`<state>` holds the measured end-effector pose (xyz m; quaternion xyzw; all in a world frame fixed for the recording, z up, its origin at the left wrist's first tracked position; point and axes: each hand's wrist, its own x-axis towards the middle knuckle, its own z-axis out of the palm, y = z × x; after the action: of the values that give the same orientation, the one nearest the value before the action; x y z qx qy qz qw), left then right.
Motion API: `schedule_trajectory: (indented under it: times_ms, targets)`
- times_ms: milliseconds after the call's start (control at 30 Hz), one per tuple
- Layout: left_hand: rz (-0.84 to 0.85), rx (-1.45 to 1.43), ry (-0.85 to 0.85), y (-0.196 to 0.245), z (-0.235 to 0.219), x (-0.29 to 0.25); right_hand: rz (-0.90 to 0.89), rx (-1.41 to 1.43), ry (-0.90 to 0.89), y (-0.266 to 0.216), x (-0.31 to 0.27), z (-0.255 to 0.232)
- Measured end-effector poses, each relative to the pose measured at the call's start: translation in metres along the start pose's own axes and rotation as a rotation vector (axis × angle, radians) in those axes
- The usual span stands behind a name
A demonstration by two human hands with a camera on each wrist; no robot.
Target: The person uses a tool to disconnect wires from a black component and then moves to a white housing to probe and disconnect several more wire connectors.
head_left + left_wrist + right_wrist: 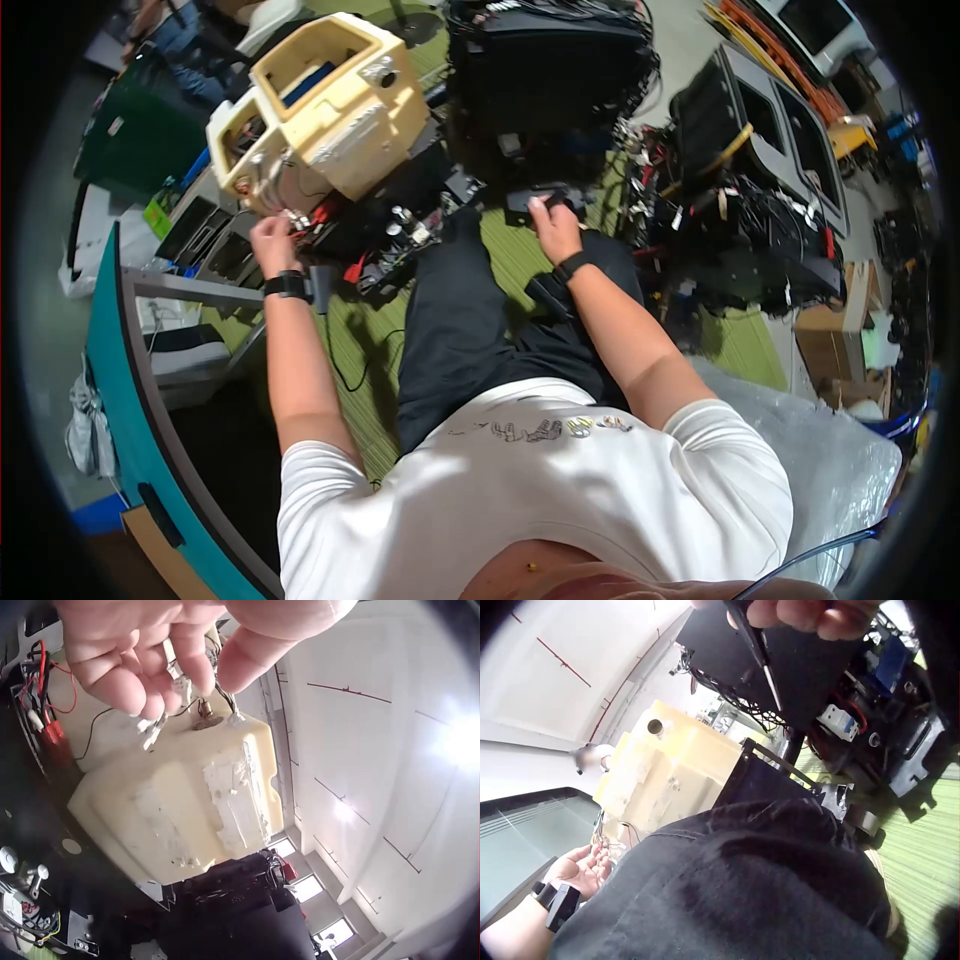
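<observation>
Thin wires with white connectors (153,733) hang at the fingers of my left hand (272,245), which curls round them beside a cream plastic housing (365,135). In the left wrist view the left hand (176,649) is above the housing (169,802), thumb and fingertips close to the wires. My right hand (557,232) is above the right thigh. The right wrist view shows the right hand (810,615) gripping a slim black tool (754,641) with a pointed metal tip. That tip points down, apart from the parts behind it.
A large black unit (550,80) with cables stands ahead, and grey-black units (755,230) lie to the right. Red connectors (54,742) and loose wires sit by the housing. A teal panel (135,380) edges the left side. The floor (375,350) is green.
</observation>
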<state>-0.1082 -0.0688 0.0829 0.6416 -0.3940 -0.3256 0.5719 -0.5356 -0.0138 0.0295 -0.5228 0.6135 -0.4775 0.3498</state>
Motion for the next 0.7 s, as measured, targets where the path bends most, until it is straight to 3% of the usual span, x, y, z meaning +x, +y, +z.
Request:
schedule_trajectory:
  times_ms: [67, 133, 167, 233, 333, 467, 500, 533, 600, 667, 700]
  targets:
    - [0.094, 0.049, 0.208, -0.009, -0.008, 0.029, -0.015, -0.048, -0.017, 0.002, -0.003, 0.003]
    - [0.114, 0.109, 0.255, -0.002, -0.007, 0.043, -0.016, -0.032, -0.044, -0.008, -0.01, 0.003]
    - [0.117, 0.11, 0.247, 0.003, -0.006, 0.047, 0.0, -0.004, -0.061, -0.009, -0.014, 0.005]
    - [-0.014, 0.121, 0.05, 0.013, -0.004, 0.052, 0.017, 0.026, -0.071, -0.011, -0.021, 0.009]
    - [-0.152, 0.136, 0.055, 0.023, 0.017, 0.04, -0.018, 0.026, -0.107, -0.022, -0.031, 0.008]
    - [-0.182, 0.036, -0.035, -0.003, 0.003, 0.06, -0.024, 0.01, -0.11, -0.019, -0.032, 0.01]
    - [-0.104, -0.005, -0.004, 0.006, 0.008, 0.047, -0.014, 0.004, -0.115, -0.018, -0.032, 0.013]
    - [-0.028, -0.051, 0.046, -0.015, -0.001, 0.064, -0.046, 0.003, -0.089, -0.016, -0.033, 0.014]
    - [-0.066, -0.149, 0.001, -0.014, -0.007, 0.063, -0.041, -0.025, -0.072, -0.014, -0.034, 0.013]
    - [-0.2, -0.199, -0.015, 0.036, 0.009, 0.022, -0.028, -0.148, -0.058, -0.021, -0.036, 0.006]
    - [-0.162, -0.296, -0.037, 0.016, 0.005, 0.036, -0.017, -0.111, -0.04, -0.014, -0.034, 0.009]
